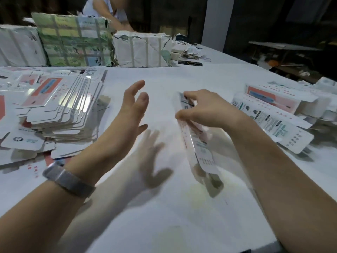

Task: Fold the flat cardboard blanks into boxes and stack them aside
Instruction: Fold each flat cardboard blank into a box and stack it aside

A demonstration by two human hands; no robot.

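Observation:
My right hand [204, 108] pinches the upper end of a long white cardboard blank [197, 145] with red marks, held on edge above the white table [164, 216]. The blank is blurred and slants down toward me. My left hand [132, 110] hovers to the left of it with fingers straight and spread, holding nothing. A fanned pile of flat blanks [60, 110] lies at the left. Folded boxes [273, 105] are stacked at the right.
Wrapped paper bundles [73, 39] stand along the far side of the table, with a person [105, 11] behind them. A dark flat object [189, 62] and scraps lie at the far middle. The table's right edge runs diagonally past the boxes.

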